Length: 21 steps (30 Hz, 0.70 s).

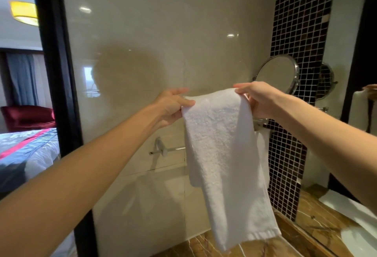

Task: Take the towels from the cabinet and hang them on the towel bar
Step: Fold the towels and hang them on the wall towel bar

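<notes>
A white towel (222,154) hangs long and folded in front of the beige tiled wall. My left hand (171,105) pinches its upper left corner between thumb and fingers. My right hand (257,99) grips its upper right edge. Both hands hold the towel's top well above the chrome towel bar (173,149), whose left bracket and a short stretch show on the wall; the towel hides the rest of the bar. A bit of another white towel (263,146) shows behind the held one on the right. No cabinet is in view.
A round chrome mirror (277,74) sticks out from the wall just behind my right hand, by a strip of dark mosaic tile (299,42). A brown marble counter (306,228) with a white sink (359,236) lies below right. A dark door frame (59,93) stands left.
</notes>
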Tool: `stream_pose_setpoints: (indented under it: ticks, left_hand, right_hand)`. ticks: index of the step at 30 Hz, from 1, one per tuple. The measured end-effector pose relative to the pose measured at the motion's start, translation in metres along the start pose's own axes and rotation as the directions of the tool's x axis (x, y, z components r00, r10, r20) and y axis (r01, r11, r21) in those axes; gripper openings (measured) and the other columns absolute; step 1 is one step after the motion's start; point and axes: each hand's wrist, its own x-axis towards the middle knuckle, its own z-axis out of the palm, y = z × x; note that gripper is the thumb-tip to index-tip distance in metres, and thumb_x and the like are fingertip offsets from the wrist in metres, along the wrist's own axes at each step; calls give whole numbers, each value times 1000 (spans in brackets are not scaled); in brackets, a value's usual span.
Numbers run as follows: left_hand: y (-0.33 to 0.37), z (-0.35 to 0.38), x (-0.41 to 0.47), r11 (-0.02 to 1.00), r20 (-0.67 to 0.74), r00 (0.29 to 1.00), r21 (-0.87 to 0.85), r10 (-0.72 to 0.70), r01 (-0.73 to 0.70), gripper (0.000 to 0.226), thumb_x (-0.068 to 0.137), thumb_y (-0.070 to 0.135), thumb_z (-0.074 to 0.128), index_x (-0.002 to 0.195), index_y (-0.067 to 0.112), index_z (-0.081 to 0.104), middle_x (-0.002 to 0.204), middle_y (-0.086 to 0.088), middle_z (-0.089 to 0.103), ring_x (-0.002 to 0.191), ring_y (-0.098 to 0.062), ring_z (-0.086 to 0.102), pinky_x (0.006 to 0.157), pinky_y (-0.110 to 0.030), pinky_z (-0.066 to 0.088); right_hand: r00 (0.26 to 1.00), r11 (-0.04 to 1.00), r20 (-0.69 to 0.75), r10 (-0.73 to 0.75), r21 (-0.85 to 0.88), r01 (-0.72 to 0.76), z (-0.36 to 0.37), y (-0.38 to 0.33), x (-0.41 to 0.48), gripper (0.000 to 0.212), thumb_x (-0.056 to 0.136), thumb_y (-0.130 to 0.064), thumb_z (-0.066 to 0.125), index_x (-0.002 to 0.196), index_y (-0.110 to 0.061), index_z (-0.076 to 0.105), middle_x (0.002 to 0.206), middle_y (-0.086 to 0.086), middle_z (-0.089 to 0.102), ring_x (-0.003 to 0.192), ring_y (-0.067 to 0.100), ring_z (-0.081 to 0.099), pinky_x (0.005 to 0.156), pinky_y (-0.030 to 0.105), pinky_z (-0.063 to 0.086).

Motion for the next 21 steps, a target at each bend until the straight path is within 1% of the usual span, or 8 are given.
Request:
stream_pose_setpoints:
  ticks: [2, 4, 7, 9, 13, 17, 19, 21]
  left_hand:
    - [15, 0, 5, 999, -8, 1000, -19, 28, -28, 53, 84, -16, 54, 134, 1, 45, 135, -25, 49, 77, -18, 60, 53, -20, 56]
    - [28, -2, 12, 998, -9, 999, -26, 52, -52, 53, 85, -16, 53, 134, 2, 45, 133, -23, 50, 77, -18, 59, 55, -19, 56]
    - [47, -4, 24, 995, -18, 996, -38, 88, -88, 53, 85, -16, 52, 134, 4, 46, 107, -13, 59, 74, -17, 60, 53, -19, 56]
    - [57, -7, 33, 993, -28, 994, -32, 109, -110, 53, 84, -16, 53, 133, 5, 48, 103, -11, 58, 73, -17, 60, 53, -20, 56]
    - [73, -15, 55, 990, -22, 990, -17, 142, -143, 55, 82, -17, 54, 131, 7, 50, 117, -16, 55, 77, -18, 61, 55, -21, 57]
    - [85, -21, 77, 984, -23, 984, -23, 175, -175, 56, 82, -18, 53, 132, 8, 50, 130, -20, 52, 87, -23, 61, 55, -21, 57]
    - [89, -24, 87, 983, -18, 984, -24, 180, -180, 57, 83, -19, 52, 132, 8, 50, 133, -20, 52, 86, -22, 61, 54, -21, 57]
    - [87, -29, 97, 985, -14, 985, -1, 174, -174, 57, 83, -18, 51, 133, 9, 50, 130, -19, 54, 79, -18, 61, 54, -20, 56]
  right_hand:
    - [999, 999, 13, -39, -10, 40, 3, -14, 8, 34, 95, -1, 44, 127, -9, 56, 111, 8, 59, 90, 16, 61, 65, 29, 53]
    - [997, 997, 10, -74, 1, 74, 8, -28, 19, 36, 96, -2, 43, 128, -9, 56, 115, 8, 57, 88, 13, 59, 66, 27, 51]
    - [993, 993, -6, -118, 29, 118, 15, -46, 39, 34, 95, -2, 44, 124, -13, 59, 132, 8, 49, 97, 13, 59, 67, 25, 52]
    - [991, 990, -20, -135, 34, 136, 20, -53, 52, 33, 94, -2, 45, 120, -15, 60, 138, 7, 45, 108, 14, 57, 72, 24, 52]
    - [987, 986, -30, -157, 58, 159, 29, -63, 73, 30, 94, -2, 44, 115, -16, 60, 130, 7, 54, 102, 14, 58, 77, 26, 51]
    - [981, 977, -31, -194, 85, 196, 38, -74, 93, 38, 96, 1, 41, 130, -9, 55, 98, 0, 58, 101, 16, 57, 85, 29, 47]
    - [978, 972, -40, -206, 105, 209, 42, -76, 104, 38, 95, 2, 42, 129, -7, 55, 95, 1, 59, 97, 17, 59, 81, 30, 48]
    - [978, 971, -55, -203, 117, 209, 46, -74, 117, 38, 94, 4, 44, 129, -5, 55, 103, 5, 61, 88, 16, 61, 74, 28, 50]
